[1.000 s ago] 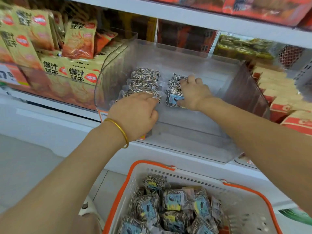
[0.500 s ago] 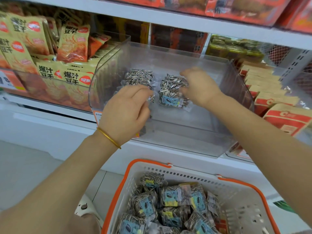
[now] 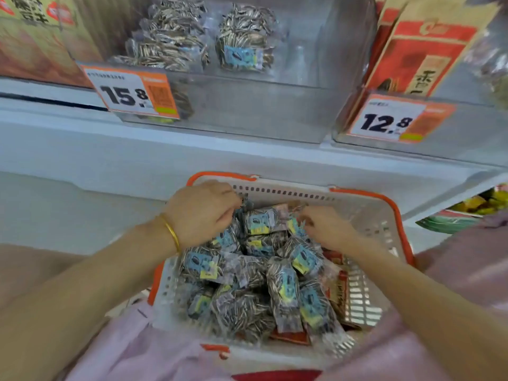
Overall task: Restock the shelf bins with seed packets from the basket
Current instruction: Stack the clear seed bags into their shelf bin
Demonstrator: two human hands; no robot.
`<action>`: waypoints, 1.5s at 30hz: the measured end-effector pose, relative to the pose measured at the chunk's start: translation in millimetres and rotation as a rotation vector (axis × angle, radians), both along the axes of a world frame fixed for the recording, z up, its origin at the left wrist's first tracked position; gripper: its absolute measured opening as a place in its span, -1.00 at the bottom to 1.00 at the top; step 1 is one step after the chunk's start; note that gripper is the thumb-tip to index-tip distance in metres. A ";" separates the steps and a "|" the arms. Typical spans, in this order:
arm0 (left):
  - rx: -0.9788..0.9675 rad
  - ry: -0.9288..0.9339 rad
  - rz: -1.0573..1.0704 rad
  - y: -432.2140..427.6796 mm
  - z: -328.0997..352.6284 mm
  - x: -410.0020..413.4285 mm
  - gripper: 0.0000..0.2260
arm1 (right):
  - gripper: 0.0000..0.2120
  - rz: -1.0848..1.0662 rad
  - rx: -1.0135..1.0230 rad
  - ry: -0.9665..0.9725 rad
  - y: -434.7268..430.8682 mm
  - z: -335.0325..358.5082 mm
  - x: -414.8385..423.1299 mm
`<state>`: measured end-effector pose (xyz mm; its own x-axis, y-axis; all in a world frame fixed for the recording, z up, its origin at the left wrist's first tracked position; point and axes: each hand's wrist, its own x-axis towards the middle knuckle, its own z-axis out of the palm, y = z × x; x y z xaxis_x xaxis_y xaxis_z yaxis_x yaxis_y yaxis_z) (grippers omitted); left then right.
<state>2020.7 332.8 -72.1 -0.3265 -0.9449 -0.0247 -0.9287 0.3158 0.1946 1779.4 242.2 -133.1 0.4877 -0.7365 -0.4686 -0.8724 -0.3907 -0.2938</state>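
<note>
**Two hands down in the basket, choosing the next packets**

Head view: both hands are inside the white basket (image 3: 365, 215) with the orange rim, at its far end. The left hand (image 3: 202, 213) is curled, fingertips pressed among the seed packets (image 3: 255, 273); it seems to pinch one, but the picture is blurred there and I cannot tell for sure. The right hand (image 3: 327, 228) is also bent over the pile, its fingers touching packets; whether it already holds one, I cannot tell.

The step in hand looks like picking up new packets. Above, the clear shelf bin (image 3: 247, 105) holds only two short rows at its back, near the price tag (image 3: 132, 92). The next move calls for a firm pinch, then a lift up to the bin.
</note>
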 end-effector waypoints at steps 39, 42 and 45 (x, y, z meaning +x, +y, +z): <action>1.042 1.239 0.898 -14.3 -36.4 -6.4 -0.61 | -0.47 -0.852 0.885 -1.018 18.4 -2.4 4.8; 1.071 1.328 0.877 -11.9 -36.3 -8.8 -0.64 | -0.55 -0.893 0.949 -1.089 22.7 1.1 7.9; 1.078 1.376 0.863 -11.2 -34.9 -10.0 -0.64 | -0.43 -0.901 0.998 -1.150 24.8 3.0 7.7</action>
<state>2010.7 321.6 -107.0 -0.1571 -0.6022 -0.7827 0.1862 -0.7964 0.5753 1787.1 267.0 -130.1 0.5047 -0.6115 -0.6093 0.1042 0.7438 -0.6602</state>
